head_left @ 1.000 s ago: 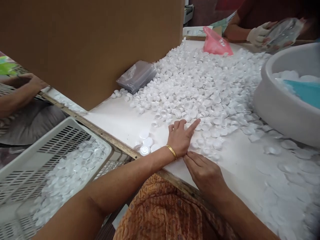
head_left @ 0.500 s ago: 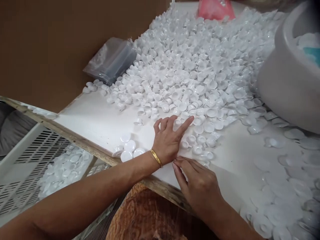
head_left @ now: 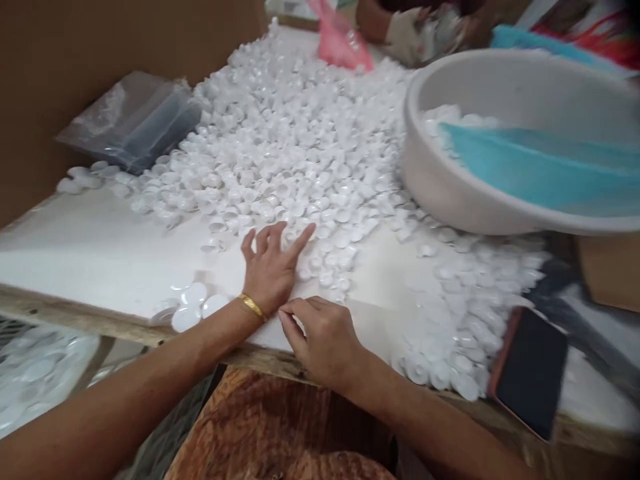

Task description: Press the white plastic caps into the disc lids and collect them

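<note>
My left hand (head_left: 271, 270), with a gold bracelet (head_left: 253, 307) at its wrist, rests on the white tabletop at the near edge of a heap of small white cup-shaped plastic pieces (head_left: 280, 160). Its fingers are apart and nothing shows in its grasp. Close by the heel of that hand, my right hand (head_left: 327, 340) has thumb and forefinger pinched together. Whatever may be between those fingertips is too small or hidden to make out. Several flat round white caps (head_left: 187, 318) lie left of my left wrist, near the table's front edge.
A large grey tub (head_left: 475, 193) holding white pieces and a turquoise sheet (head_left: 530, 167) stands at right. A phone (head_left: 533, 373) lies near the front right edge. At back are a clear plastic bag (head_left: 135, 120), a pink bag (head_left: 343, 43) and another person's gloved hand (head_left: 405, 37).
My view has swung to the right, bringing the phone, more of the tub and another person's hands into sight. Both my hands keep nearly the same pose beside each other.
</note>
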Tool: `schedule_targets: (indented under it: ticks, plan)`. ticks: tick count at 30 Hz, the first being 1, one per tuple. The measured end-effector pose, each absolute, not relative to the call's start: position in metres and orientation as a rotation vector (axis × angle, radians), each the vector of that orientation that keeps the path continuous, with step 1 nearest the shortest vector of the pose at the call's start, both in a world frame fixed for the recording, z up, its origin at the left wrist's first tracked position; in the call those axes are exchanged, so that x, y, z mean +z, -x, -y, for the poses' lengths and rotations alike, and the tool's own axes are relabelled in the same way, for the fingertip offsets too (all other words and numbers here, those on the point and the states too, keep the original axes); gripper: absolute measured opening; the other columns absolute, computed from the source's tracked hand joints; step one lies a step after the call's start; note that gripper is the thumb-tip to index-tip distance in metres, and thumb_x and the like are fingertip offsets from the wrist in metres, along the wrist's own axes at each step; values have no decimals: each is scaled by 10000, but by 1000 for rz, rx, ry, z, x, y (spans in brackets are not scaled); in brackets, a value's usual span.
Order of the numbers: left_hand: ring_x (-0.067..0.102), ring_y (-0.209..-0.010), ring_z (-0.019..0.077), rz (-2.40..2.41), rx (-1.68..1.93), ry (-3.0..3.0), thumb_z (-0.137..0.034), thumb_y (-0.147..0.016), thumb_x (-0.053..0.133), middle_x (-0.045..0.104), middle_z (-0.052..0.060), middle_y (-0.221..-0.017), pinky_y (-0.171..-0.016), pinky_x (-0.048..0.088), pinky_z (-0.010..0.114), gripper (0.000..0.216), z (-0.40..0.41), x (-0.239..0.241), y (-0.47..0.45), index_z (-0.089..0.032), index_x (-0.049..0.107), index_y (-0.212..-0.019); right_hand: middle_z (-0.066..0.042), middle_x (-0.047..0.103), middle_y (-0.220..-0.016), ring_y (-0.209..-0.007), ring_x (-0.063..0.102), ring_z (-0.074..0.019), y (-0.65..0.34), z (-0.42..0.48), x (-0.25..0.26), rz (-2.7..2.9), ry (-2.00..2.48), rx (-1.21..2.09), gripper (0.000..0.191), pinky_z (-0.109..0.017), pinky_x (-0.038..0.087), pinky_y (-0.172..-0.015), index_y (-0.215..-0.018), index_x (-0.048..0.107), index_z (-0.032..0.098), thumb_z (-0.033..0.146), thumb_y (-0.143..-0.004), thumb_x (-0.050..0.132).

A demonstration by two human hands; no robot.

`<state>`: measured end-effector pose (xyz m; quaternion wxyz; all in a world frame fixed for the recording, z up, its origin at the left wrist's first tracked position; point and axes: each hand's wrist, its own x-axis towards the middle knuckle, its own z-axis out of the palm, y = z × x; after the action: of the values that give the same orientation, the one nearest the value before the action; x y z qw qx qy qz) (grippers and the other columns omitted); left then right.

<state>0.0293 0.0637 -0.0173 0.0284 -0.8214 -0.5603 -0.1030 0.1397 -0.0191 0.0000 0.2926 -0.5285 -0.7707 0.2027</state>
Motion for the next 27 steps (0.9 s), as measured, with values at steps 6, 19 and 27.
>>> schedule_targets:
  ticks: [6,19,27]
  plan:
    - [339,-1193,271,1744,-208,2431,-389,-904,364,380,55,-1315,-1047,140,541,414,-58,2,-5,-343,416,-1313,-16,685,-820,-713,629,-135,-242,44,11,1842,1828,392,155,-237,464,-639,-903,634,191,220,-873,485]
    - [518,-887,222,1587,-181,2912,-157,-846,386,595,73,-964,-777,393,367,290,-47,1,-18,-226,618,-1005,-30,636,-796,-757,599,-208,-282,64,-24,2031,2107,-36,235,-305,489,-662,-792,637,222,29,-673,575]
    - [525,-889,235,1785,-59,2981,-178,-839,373,591,80,-937,-801,373,392,251,-26,3,-7,-197,621,-872,-46,633,-943,-861,596,-218,-299,69,-34,1987,2146,-86,372,-292,490,-706,-868,648,226,-22,-601,572]
